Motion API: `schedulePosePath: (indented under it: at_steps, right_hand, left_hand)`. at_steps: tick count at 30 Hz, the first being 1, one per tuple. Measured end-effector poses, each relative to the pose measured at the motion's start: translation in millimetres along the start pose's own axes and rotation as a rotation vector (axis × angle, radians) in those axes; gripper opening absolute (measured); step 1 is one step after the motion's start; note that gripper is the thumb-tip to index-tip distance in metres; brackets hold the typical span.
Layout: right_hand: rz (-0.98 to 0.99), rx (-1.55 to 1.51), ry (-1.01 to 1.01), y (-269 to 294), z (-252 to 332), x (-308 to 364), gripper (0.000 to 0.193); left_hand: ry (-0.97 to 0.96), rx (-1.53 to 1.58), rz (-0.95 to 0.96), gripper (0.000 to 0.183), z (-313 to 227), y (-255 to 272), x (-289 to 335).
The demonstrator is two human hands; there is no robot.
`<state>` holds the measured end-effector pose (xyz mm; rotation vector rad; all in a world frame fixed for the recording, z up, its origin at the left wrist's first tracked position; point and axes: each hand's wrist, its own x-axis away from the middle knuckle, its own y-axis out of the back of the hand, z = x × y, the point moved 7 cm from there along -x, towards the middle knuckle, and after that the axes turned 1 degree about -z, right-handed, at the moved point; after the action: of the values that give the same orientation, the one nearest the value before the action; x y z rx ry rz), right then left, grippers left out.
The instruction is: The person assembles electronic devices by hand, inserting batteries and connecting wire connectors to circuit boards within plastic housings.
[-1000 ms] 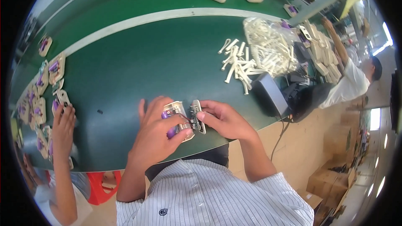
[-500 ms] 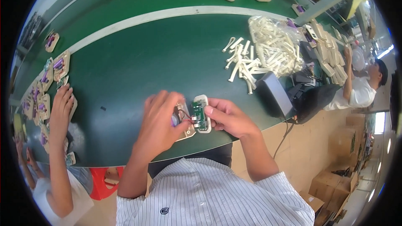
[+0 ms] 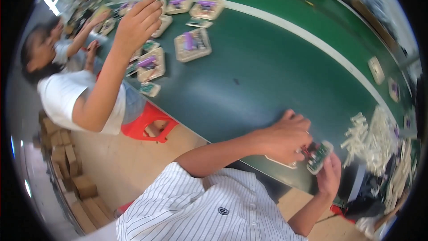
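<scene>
My right hand [image 3: 329, 174] pinches a small pale plastic cover with a green circuit board [image 3: 319, 156] in it, tilted, board side showing. Red wires [image 3: 306, 152] run from the board toward my left hand [image 3: 287, 137], whose fingers are bent down over a cream casing half [image 3: 283, 162] near the table's front edge. Only a rim of that casing shows; its inside is hidden beneath my palm. My two hands are close together, the board just right of my left fingertips.
An open casing with a purple cell [image 3: 191, 44] lies on the green table [image 3: 232, 107]; several more crowd the far left. A co-worker's raised hand [image 3: 139, 20] hangs over them. White straps [image 3: 376, 140] are heaped at right, beside a dark box [image 3: 354, 183]. A red stool [image 3: 151, 122] stands at left.
The view has swung left, so my hands appear farther right. The co-worker's hand has lifted off the table. My left hand still covers the casing; my right still holds the board cover.
</scene>
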<state>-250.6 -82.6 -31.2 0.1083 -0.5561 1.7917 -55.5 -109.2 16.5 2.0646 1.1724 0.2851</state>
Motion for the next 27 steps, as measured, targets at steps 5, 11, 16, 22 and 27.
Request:
schedulePosePath:
  at_steps: [5,11,16,22,27]
  right_hand:
    - [0.038,-0.029,0.067,6.9,-5.8,2.8,0.052]
    - [0.065,-0.025,0.064,1.1,2.5,2.1,0.055]
    - [0.070,0.136,0.009,-21.6,2.6,6.2,0.045]
    - [0.094,0.097,0.037,-31.4,-10.0,8.3,0.042]
    - [-0.011,0.093,0.020,-21.4,-11.3,7.1,0.044]
  left_hand:
    - [-0.061,0.143,0.163,0.028,8.2,-3.2,-5.3]
    - [-0.048,0.178,0.294,0.018,1.8,-4.0,-13.8]
    - [-0.027,-0.111,0.030,0.007,-0.8,-19.6,-4.7]
    - [0.010,-0.187,-0.119,0.007,-5.0,-16.9,8.3]
    - [0.005,-0.079,-0.028,0.009,-5.4,-11.7,9.7]
